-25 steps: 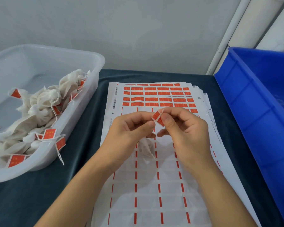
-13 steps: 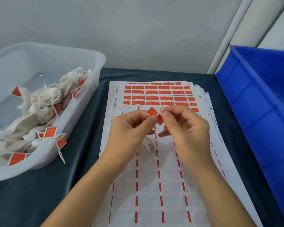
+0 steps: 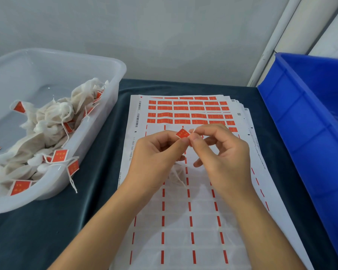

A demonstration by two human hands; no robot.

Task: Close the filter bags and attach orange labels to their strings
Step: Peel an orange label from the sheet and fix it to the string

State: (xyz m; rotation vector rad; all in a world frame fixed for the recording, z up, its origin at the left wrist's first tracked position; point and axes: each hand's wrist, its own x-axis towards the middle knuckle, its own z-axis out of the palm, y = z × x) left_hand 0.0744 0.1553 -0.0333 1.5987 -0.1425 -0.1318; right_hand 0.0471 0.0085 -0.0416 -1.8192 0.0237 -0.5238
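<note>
Both hands: my left hand (image 3: 156, 152) and right hand (image 3: 220, 152) now pinch the label (image 3: 182, 133) folded flat; string (image 3: 192, 130) seemingly enclosed, label nearly attached.

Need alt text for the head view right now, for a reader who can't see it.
Both hands, left hand and right hand, pinch one orange label above a stack of label sheets, a filter bag dangling beneath. A clear bin of labelled bags sits left, a blue crate right.
</note>
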